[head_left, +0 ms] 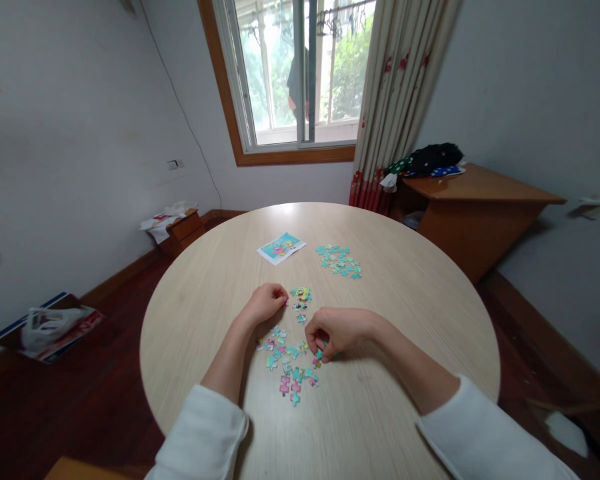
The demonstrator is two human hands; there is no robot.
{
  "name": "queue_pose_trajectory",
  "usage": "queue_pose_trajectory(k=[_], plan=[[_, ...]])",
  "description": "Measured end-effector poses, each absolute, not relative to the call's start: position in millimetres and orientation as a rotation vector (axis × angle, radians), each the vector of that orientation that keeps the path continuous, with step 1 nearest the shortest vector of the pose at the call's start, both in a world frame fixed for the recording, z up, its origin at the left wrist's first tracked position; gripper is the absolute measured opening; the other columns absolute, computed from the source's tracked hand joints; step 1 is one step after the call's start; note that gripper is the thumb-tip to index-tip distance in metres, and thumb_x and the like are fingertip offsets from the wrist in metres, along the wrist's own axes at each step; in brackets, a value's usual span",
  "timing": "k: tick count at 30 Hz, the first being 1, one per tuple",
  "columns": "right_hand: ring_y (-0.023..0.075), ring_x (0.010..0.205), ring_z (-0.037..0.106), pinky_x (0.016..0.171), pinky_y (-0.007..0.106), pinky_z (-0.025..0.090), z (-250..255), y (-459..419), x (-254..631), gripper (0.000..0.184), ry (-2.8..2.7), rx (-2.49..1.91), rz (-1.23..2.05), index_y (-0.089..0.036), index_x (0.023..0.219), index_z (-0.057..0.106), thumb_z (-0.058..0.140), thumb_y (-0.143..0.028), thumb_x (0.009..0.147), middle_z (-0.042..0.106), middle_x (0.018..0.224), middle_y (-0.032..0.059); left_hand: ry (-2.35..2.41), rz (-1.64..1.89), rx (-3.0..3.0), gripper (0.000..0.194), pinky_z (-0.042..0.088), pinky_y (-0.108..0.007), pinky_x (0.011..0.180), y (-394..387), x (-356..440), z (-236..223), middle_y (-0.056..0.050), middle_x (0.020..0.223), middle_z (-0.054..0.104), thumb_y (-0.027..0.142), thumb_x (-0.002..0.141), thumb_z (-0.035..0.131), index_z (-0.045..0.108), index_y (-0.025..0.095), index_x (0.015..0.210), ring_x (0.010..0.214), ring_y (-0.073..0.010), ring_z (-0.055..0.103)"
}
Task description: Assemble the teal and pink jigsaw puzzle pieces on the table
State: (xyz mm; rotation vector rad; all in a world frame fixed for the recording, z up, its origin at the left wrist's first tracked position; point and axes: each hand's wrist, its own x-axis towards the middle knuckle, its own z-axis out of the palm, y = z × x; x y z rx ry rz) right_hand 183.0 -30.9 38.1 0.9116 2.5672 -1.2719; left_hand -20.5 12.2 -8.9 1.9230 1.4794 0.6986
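The fingers (279, 293) of the left hand (266, 301) mask most of a pink jigsaw piece (286, 302), while the curled right hand (337, 330) covers parts of the pieces (318, 360) beneath it; whether it grips one cannot be told. Fine print on the picture sheet (281, 247) is too small to read. A window frame (306, 80) partly hides a figure outside (293, 87). The top edge crops the curtain (400, 87); the bottom edge cuts both white sleeves (200, 433). A wall-side object (591, 205), far right, is blurred.

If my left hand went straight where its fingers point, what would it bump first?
Probably the yellow-faced puzzle pieces just right of your left hand, though depth is unclear.
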Motion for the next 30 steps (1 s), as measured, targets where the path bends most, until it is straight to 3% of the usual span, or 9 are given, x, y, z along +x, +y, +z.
queue_pose_trajectory(k=[30], plan=[[0.0057, 0.053, 0.042, 0.049, 0.018, 0.030, 38.1, -30.4, 182.0, 0.013, 2.623, 0.872, -1.202, -0.014, 0.073, 0.068, 0.074, -0.009, 0.062, 0.050, 0.059, -0.0065, 1.650, 0.691, 1.990, 0.015, 0.042, -0.024, 0.065, 10.9, -18.7, -5.9, -0.005, 0.074, 0.068, 0.010, 0.072, 0.055, 0.069, 0.013, 0.074, 0.068, -0.0137, 0.058]])
